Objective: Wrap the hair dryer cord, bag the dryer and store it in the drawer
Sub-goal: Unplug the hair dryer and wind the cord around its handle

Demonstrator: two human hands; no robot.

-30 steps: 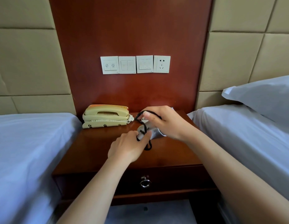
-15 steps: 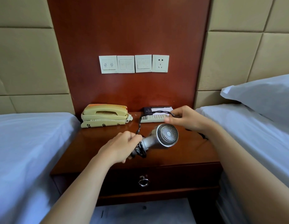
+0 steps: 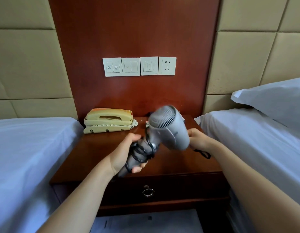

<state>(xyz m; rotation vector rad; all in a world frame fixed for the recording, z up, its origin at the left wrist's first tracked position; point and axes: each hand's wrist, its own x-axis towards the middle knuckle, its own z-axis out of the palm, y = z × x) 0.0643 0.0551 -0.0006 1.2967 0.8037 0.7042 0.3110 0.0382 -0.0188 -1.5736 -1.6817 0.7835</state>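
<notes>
A grey hair dryer (image 3: 169, 127) is held up above the wooden nightstand (image 3: 176, 163), its barrel pointing up and to the right. My left hand (image 3: 124, 153) grips its handle, where several turns of the black cord (image 3: 140, 152) are wound. My right hand (image 3: 198, 138) sits just right of the dryer's body and pinches the loose end of the cord, a loop of which hangs below that hand. The nightstand drawer (image 3: 179, 189) with a metal ring pull (image 3: 147, 192) is closed. No bag is in view.
A beige telephone (image 3: 109, 121) stands at the back left of the nightstand. Something small lies behind the dryer, mostly hidden. White beds (image 3: 28, 157) flank the stand on both sides, with a pillow (image 3: 276, 101) on the right. Wall switches and a socket (image 3: 167, 65) are above.
The dryer has been lifted and turned so its barrel points up. My right hand has swung with the cord from behind the dryer to its right side. More turns lie on the handle.
</notes>
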